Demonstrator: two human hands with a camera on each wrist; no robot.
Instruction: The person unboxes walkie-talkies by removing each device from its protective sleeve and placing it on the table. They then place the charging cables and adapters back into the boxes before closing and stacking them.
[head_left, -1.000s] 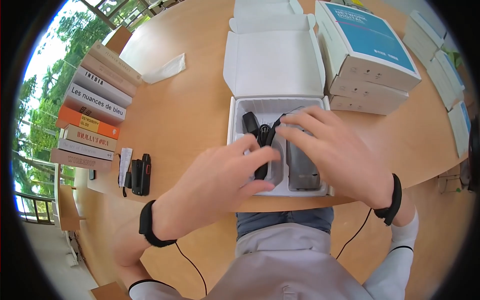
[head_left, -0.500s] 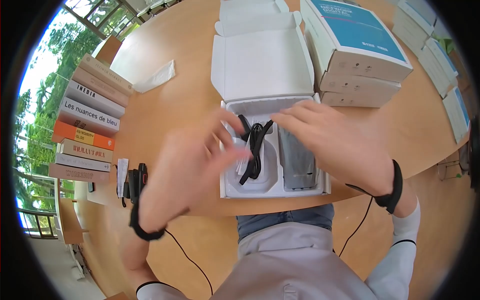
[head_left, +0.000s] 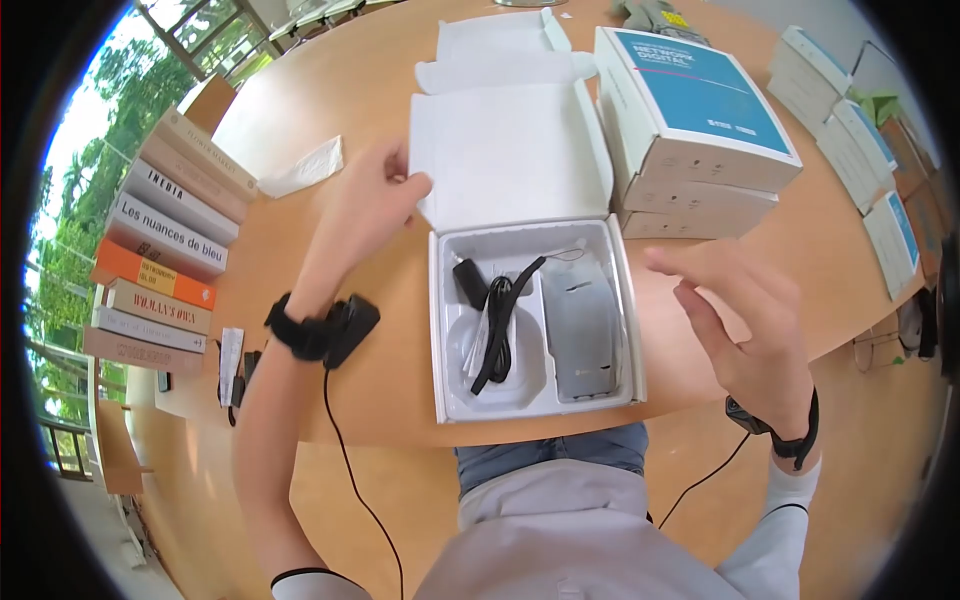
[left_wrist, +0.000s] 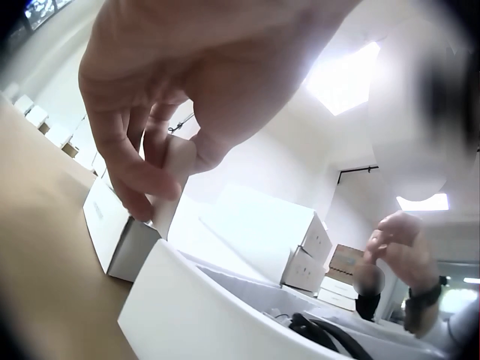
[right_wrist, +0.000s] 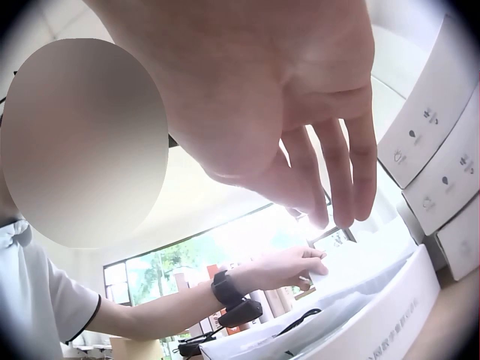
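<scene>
A white cardboard box (head_left: 438, 350) sits at the table's front edge with its lid (head_left: 508, 150) raised and folded back. My left hand (head_left: 365, 215) is at the lid's left edge; in the left wrist view its thumb and fingers pinch the white side flap (left_wrist: 178, 169). Inside the box, a moulded white tray (head_left: 530, 240) holds a grey device (head_left: 583, 345) in a clear sleeve on the right. A bundled black cable (head_left: 500, 345) and a short black piece (head_left: 468, 283) lie on the left. My right hand (head_left: 755, 320) hovers right of the box, holding nothing, fingers extended.
Closed white boxes with blue labels (head_left: 700, 95) are stacked close by the lid's right side. A row of books (head_left: 165, 240) stands at the left, near a white paper or bag (head_left: 305, 168). More boxes (head_left: 890, 245) stand far right. Cords hang from both wrist cameras.
My left hand has moved from over the box up to the lid's left edge and taken hold there. My right hand has withdrawn rightward from the device. The cable bundle now lies in the tray.
</scene>
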